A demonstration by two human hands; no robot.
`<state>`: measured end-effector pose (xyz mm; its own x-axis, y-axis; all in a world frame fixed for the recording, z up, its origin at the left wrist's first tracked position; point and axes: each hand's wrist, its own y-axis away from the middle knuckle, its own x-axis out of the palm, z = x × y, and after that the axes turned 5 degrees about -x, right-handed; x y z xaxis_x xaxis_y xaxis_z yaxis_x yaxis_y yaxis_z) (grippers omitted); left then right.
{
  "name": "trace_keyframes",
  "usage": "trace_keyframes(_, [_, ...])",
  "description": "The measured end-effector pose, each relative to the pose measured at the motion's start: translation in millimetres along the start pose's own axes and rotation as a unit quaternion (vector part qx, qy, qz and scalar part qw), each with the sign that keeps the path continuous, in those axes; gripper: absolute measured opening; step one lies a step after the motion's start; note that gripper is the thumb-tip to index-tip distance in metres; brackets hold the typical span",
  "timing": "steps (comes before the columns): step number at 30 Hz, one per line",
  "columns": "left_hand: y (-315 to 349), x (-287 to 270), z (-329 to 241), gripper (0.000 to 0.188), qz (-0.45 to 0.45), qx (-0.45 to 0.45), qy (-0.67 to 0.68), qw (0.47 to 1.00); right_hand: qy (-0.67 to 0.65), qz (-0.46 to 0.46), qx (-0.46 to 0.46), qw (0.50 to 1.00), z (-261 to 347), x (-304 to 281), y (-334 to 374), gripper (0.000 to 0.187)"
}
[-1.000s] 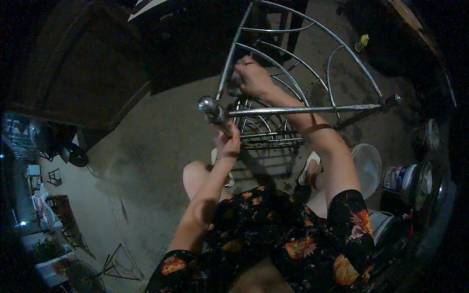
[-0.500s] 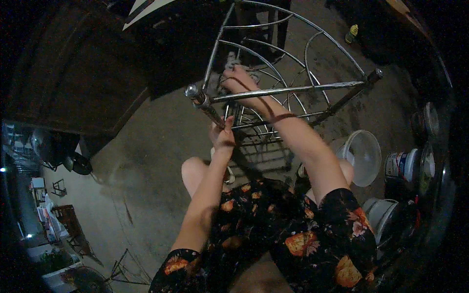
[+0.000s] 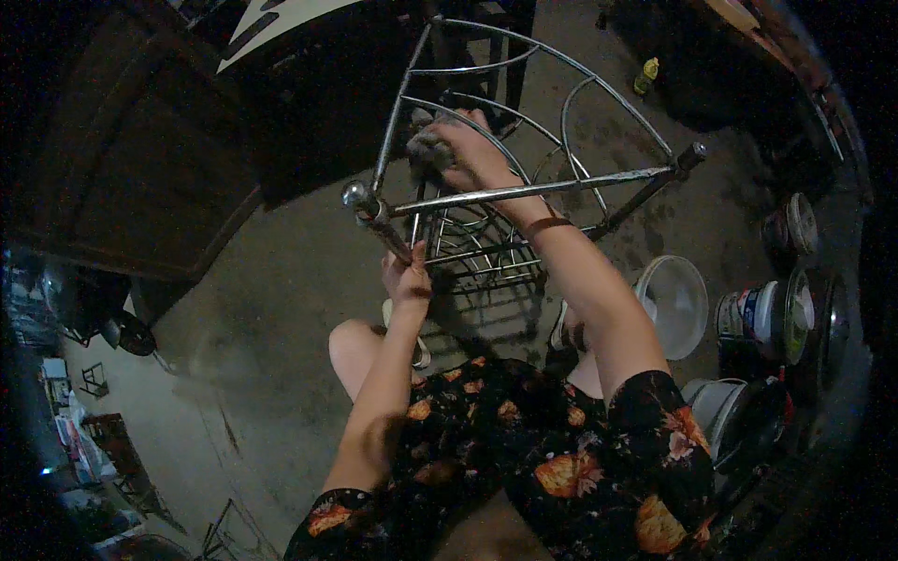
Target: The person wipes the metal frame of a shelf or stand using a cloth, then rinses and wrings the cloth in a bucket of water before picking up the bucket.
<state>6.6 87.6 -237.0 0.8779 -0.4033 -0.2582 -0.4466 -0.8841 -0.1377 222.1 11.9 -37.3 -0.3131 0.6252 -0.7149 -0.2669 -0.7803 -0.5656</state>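
A shiny metal tube rack (image 3: pixel 533 190) with curved bars and round-capped corner posts stands in front of me, its lower tiers reaching down toward the floor. My left hand (image 3: pixel 407 280) is wrapped round the near left post, below its round cap. Reaching through the top frame, my right hand (image 3: pixel 468 154) grips a crumpled grey cloth (image 3: pixel 428 142). The cloth lies against the bars on the rack's left side. Its far part is hidden by my fingers and the bars.
On the right stand a translucent tub (image 3: pixel 675 309), a white bucket (image 3: pixel 753 313) and another pail (image 3: pixel 716 411). A yellow bottle (image 3: pixel 646 77) is on the floor at the far right. Dark wooden furniture (image 3: pixel 122 159) fills the upper left.
My right hand has shifted with the cloth along the rack's left side bars. My left hand keeps its hold on the post. The whole view has shifted slightly.
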Motion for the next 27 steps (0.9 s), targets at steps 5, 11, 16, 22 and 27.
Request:
trace_keyframes(5, [-8.1,3.1,2.3,0.035,-0.028,0.036,-0.018,0.999,0.141,0.123,-0.052,0.981,-32.5,30.9,18.4,0.030])
trace_keyframes(11, [6.1,5.6,-9.4,0.030,-0.032,0.029,-0.176,0.984,0.194,0.177,-0.077,0.962,-120.1,-41.4,57.2,0.034])
trace_keyframes(16, [6.1,2.9,-28.4,0.025,-0.024,0.019,0.064,0.997,0.237,0.180,0.088,0.951,-120.7,-44.9,51.5,0.036])
trace_keyframes(22, [5.4,3.0,-29.9,0.019,0.021,-0.012,0.156,0.987,0.051,0.020,-0.003,0.999,-84.4,38.9,40.3,0.040])
trace_keyframes(27, [-1.9,-5.4,-8.8,0.018,-0.007,-0.008,0.156,0.988,-0.014,0.009,0.033,0.999,-38.2,60.7,5.9,0.038])
